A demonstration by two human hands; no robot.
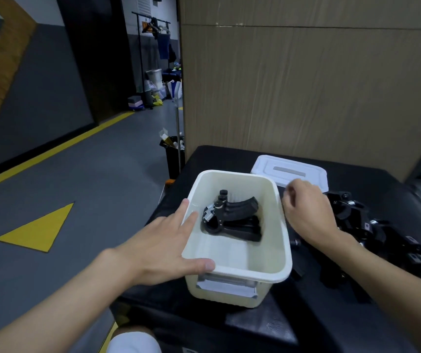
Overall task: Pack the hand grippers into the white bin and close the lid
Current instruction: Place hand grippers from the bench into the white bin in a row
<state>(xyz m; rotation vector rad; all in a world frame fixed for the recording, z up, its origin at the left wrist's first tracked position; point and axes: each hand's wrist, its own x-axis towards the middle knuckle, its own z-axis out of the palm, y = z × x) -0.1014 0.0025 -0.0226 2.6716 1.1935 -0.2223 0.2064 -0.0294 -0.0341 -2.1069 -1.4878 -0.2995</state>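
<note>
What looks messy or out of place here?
Nothing looks broken or spilled. Only the unpacked hand grippers lie in a jumbled heap right of the white bin, whose lid lies off behind it.

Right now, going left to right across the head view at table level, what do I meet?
First the left hand → white bin with stacked hand grippers inside → right hand → loose hand grippers on the black table. The lid is left out: it overlaps the right hand.

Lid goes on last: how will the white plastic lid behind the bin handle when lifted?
Probably light and stiff: the white plastic lid looks thin, with a raised rim. Lying flat, it shouldn't roll; smooth plastic may slip.
</note>
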